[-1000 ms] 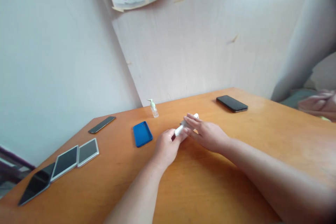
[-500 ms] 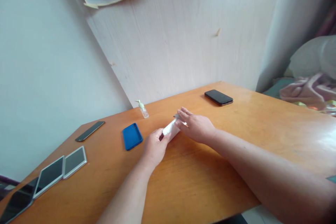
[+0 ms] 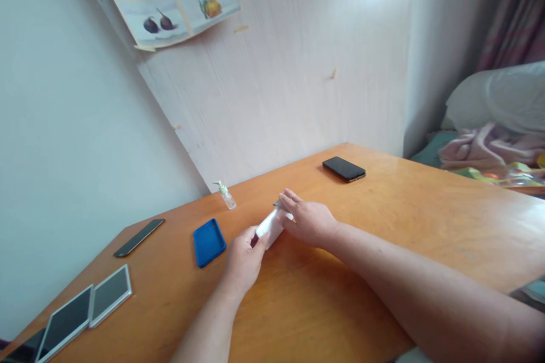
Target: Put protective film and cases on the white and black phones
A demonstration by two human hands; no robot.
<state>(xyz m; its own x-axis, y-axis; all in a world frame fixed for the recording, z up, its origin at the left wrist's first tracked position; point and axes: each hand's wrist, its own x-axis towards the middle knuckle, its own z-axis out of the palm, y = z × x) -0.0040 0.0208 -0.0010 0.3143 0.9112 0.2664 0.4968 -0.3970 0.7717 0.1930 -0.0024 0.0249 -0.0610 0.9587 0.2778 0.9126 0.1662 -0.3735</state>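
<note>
Mid orange wooden table (image 3: 383, 227), we are pinching one flat white bar (image 3: 269, 226) in our left hand (image 3: 244, 258), our right hand (image 3: 309, 221) covering its far end, grip unclear; its long axis is pointing far-right, one blue phone case (image 3: 208, 242) lying left.

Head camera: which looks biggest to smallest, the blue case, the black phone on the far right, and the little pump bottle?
1. Blue case and black phone: they look about alike. The phone lies farther off, so I won't rank them.
2. Pump bottle: clearly smallest.
</note>
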